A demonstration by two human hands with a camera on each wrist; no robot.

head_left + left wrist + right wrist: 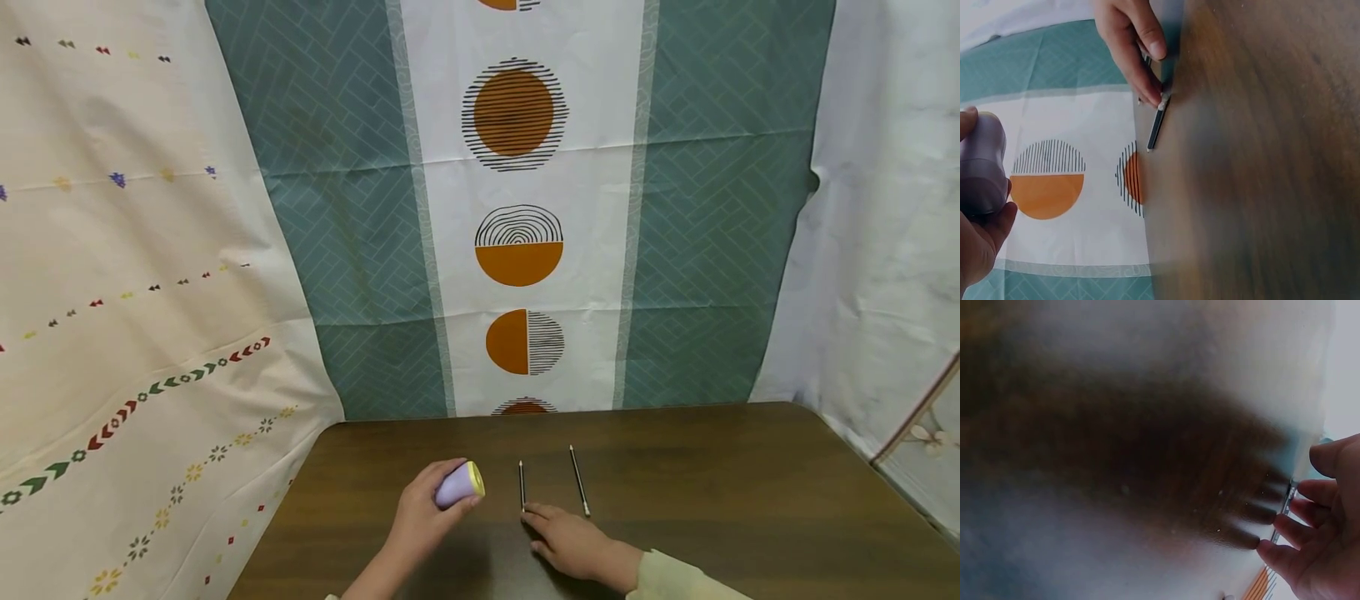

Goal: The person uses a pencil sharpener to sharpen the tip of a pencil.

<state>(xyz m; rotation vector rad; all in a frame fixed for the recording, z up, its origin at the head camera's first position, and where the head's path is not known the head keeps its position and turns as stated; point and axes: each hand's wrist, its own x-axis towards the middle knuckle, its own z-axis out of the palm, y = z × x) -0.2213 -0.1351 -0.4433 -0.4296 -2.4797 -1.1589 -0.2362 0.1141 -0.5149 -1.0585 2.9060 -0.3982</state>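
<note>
My left hand [423,508] holds a small lilac container [453,487] with a yellow end above the table; in the left wrist view the lilac container [982,165] has a narrowed waist. My right hand [573,540] is low over the table, its fingertips at the near end of a dark pencil [522,483]. Its fingers [1297,534] look extended and spread in the right wrist view, their tips against the tabletop. To the right of that pencil lies a second dark pencil [578,477], slightly slanted, with a pale near end.
Both pencils lie on a brown wooden table [712,483]. Behind its far edge hangs a green and white cloth [592,250] with orange circles. A cream patterned cloth [150,317] borders the left side and a white cloth [877,275] the right.
</note>
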